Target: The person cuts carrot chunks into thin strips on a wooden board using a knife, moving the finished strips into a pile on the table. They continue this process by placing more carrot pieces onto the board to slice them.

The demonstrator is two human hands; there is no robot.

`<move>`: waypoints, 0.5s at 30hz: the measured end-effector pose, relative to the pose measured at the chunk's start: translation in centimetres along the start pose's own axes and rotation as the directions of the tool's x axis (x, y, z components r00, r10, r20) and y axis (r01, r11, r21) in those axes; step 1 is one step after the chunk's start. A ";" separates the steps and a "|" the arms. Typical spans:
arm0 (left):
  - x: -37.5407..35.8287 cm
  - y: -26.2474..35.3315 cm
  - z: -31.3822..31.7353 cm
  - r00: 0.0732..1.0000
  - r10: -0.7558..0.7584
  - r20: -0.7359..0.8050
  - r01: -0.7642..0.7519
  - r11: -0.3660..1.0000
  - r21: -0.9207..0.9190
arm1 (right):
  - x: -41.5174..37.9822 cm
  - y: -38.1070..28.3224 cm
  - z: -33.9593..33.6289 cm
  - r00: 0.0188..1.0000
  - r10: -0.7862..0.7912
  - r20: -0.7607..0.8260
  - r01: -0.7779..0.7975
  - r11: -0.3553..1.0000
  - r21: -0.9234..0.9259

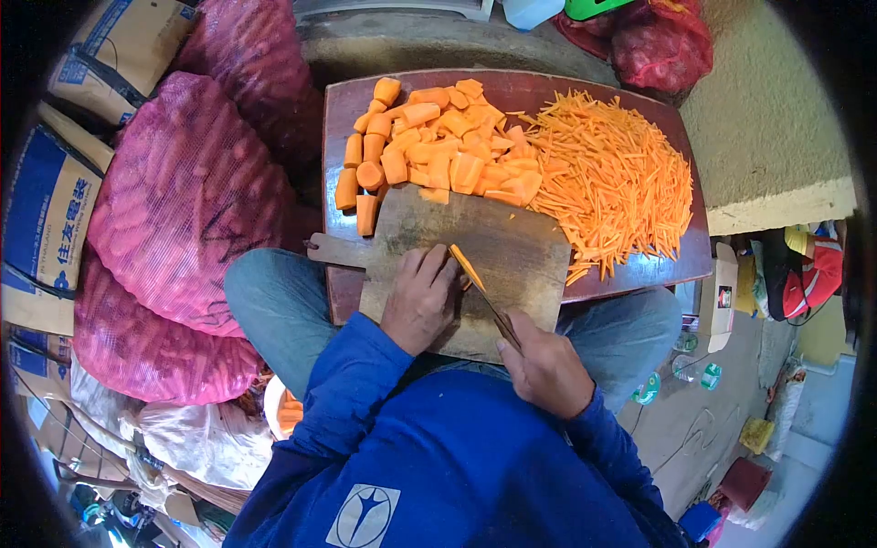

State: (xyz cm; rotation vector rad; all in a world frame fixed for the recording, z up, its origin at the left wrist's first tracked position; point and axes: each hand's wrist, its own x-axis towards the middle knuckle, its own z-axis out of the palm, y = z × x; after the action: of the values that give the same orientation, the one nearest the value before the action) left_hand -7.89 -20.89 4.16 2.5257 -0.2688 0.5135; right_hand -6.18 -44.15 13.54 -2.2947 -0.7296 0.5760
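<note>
On a worn wooden cutting board [512, 274], my left hand [423, 300] rests with its fingers together and curled down; what lies under the fingertips is hidden. My right hand [545, 361] is wrapped round a knife [498, 315], whose blade points up and left beside the left fingers. A thin orange carrot strip [468, 267] lies along the blade near its tip. Behind the board are cut carrot chunks and slabs [466, 171]. A large heap of carrot sticks [621, 173] covers the right side of the dark red table [347, 100].
Pink mesh sacks [183, 201] full of carrots stand at the left, beside cardboard boxes [68, 228]. A red mesh bag [660, 46] sits at the back right by a concrete ledge [776, 196]. Bottles [683, 367] and an open carton [722, 297] are on the floor at right.
</note>
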 end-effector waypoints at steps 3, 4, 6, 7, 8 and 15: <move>0.2 0.1 -0.1 0.999 0.024 -0.024 -0.024 0.999 -0.023 | 1.8 -0.3 0.1 0.995 0.081 0.055 -0.080 0.997 -0.022; 0.2 0.2 -0.2 1.000 0.016 -0.022 -0.016 1.000 -0.027 | 2.6 0.0 0.4 0.996 0.060 0.067 -0.059 0.998 -0.024; 0.1 0.2 -0.4 1.000 0.009 -0.016 -0.009 1.000 -0.026 | 2.7 0.1 0.5 0.996 0.037 0.079 -0.036 0.999 -0.020; 0.0 0.1 -0.2 1.000 0.015 -0.019 -0.016 0.999 -0.029 | 2.3 -0.1 0.1 0.999 0.009 0.047 -0.010 1.000 0.016; 0.1 -0.1 -0.2 1.000 0.017 -0.024 -0.017 0.999 -0.030 | 2.1 -0.3 -0.3 1.000 -0.021 0.020 0.020 0.999 0.051; -0.4 -0.9 0.1 1.000 0.008 -0.009 -0.009 1.000 -0.029 | 2.6 -0.6 0.1 0.994 0.068 0.080 -0.070 0.997 0.014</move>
State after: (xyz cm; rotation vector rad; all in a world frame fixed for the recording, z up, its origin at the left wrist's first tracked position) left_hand -7.94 -20.20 3.55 2.4942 -0.2818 0.5209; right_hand -4.52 -42.05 13.33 -2.3001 -0.6823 0.7059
